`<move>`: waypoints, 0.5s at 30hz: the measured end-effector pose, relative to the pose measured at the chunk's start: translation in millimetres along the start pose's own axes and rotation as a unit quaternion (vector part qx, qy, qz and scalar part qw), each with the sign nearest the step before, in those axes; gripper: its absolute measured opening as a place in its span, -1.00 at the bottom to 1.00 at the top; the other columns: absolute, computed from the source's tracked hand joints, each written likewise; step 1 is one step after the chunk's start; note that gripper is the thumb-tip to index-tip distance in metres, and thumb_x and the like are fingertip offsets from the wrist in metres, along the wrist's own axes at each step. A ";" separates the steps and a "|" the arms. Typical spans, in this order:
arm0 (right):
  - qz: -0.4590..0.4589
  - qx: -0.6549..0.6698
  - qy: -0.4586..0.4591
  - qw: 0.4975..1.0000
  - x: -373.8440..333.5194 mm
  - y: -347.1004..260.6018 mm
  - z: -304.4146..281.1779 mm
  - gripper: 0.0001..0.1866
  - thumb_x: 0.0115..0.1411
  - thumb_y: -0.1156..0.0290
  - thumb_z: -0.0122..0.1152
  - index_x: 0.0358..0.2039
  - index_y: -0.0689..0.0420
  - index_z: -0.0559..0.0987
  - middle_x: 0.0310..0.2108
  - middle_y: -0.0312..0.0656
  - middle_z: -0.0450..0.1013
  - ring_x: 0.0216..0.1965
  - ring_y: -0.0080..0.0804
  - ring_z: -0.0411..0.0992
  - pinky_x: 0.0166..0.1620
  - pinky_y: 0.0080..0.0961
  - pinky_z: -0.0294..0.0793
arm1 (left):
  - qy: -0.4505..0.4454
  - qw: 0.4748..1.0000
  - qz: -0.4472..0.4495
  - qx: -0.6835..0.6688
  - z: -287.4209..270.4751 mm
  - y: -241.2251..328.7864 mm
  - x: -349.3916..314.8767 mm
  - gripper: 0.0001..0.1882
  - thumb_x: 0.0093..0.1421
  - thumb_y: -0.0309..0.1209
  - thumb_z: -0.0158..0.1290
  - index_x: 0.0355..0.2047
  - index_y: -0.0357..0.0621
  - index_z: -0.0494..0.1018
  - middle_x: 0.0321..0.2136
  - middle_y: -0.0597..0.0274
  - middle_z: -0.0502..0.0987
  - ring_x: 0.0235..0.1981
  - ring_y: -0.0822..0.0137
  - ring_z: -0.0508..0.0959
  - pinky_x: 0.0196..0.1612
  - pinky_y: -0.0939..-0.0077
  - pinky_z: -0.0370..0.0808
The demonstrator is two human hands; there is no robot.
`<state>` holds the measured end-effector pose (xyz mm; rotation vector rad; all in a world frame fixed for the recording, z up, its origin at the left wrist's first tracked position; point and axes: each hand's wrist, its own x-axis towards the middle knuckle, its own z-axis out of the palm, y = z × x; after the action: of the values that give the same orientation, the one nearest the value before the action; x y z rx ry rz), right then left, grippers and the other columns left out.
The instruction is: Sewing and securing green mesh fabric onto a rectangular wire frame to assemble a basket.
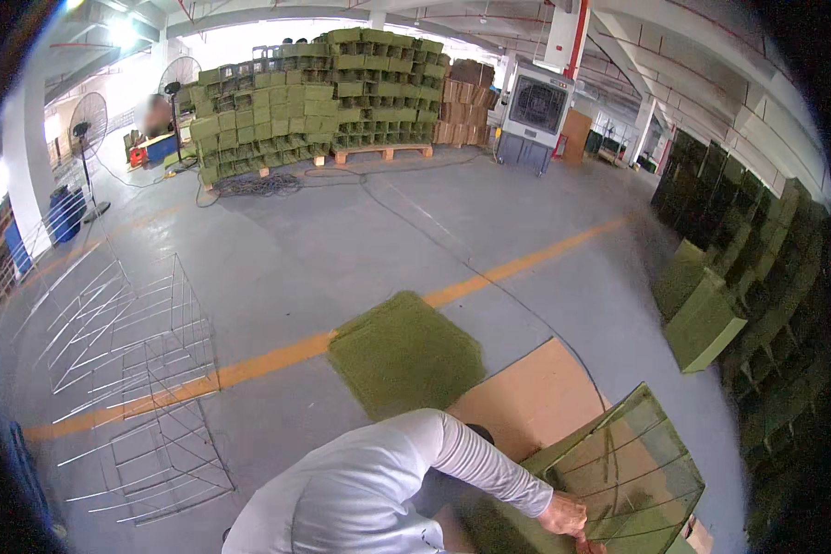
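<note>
My left arm, in a white sleeve, reaches across to a box-shaped wire frame [651,462] partly covered in green fabric at the lower right. My left hand [561,513] is closed, its fingers pinching the near edge of this frame. Only a small part of my right hand [589,546] shows at the lower edge, close to the left fingertips; its fingers are mostly hidden. The frame stands tilted, with thin bars across its open side. Beneath it lies a brown cardboard sheet [531,397].
A stack of green fabric sheets [406,351] lies on the floor ahead. Bare wire frames [157,397] stand at left. Green boxes [286,120] are piled on pallets at the back, beside an air cooler [537,106]. More green boxes [706,319] line the right. A cable crosses the floor.
</note>
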<state>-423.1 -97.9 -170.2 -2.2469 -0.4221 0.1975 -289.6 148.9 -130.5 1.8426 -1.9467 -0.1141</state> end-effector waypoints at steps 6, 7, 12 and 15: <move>-0.038 -0.316 0.135 0.938 30.0 -152.4 21.7 -0.61 0.30 0.23 -0.01 0.05 0.18 0.42 -0.16 0.08 0.47 -0.23 0.04 0.46 -0.22 -0.20 0.45 | 0.219 0.972 0.065 0.058 8.8 -7.7 -28.6 -0.58 0.21 -0.11 -0.05 -0.28 -0.32 0.35 -0.38 -0.01 0.48 -0.27 0.00 0.51 -0.20 0.14 0.46; -0.038 -0.318 0.135 0.938 28.2 -146.9 28.8 -0.61 0.30 0.23 -0.01 0.05 0.18 0.42 -0.16 0.08 0.47 -0.23 0.04 0.46 -0.22 -0.20 0.45 | 0.221 0.971 0.066 0.058 9.1 -3.5 -36.5 -0.58 0.21 -0.11 -0.05 -0.28 -0.32 0.35 -0.38 -0.01 0.48 -0.27 0.00 0.51 -0.20 0.14 0.46; 0.158 -0.389 -0.021 0.907 33.0 -155.6 44.1 -0.52 0.25 0.13 0.04 0.04 0.22 0.41 -0.20 0.10 0.49 -0.31 0.05 0.48 -0.25 -0.14 0.47 | 0.034 0.998 -0.038 0.033 8.3 14.7 -34.3 -0.35 0.15 0.14 -0.08 -0.57 -0.34 0.47 -0.60 -0.15 0.50 -0.45 -0.11 0.54 -0.34 0.05 0.47; 0.052 -0.232 -0.069 0.969 16.1 -19.5 45.6 -0.44 0.04 0.00 0.31 -0.04 0.07 0.50 -0.17 -0.20 0.50 -0.21 -0.40 0.43 -0.20 -0.35 0.45 | -0.145 0.985 -0.059 -0.076 -4.4 9.9 -8.3 -0.24 0.19 0.26 -0.26 -0.43 -0.29 0.52 -0.46 -0.17 0.55 -0.41 -0.17 0.51 -0.31 0.05 0.46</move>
<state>-425.4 -48.0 -185.0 -2.7287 -0.4612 0.3410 -297.1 159.1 -125.2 1.9231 -1.9491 -0.5817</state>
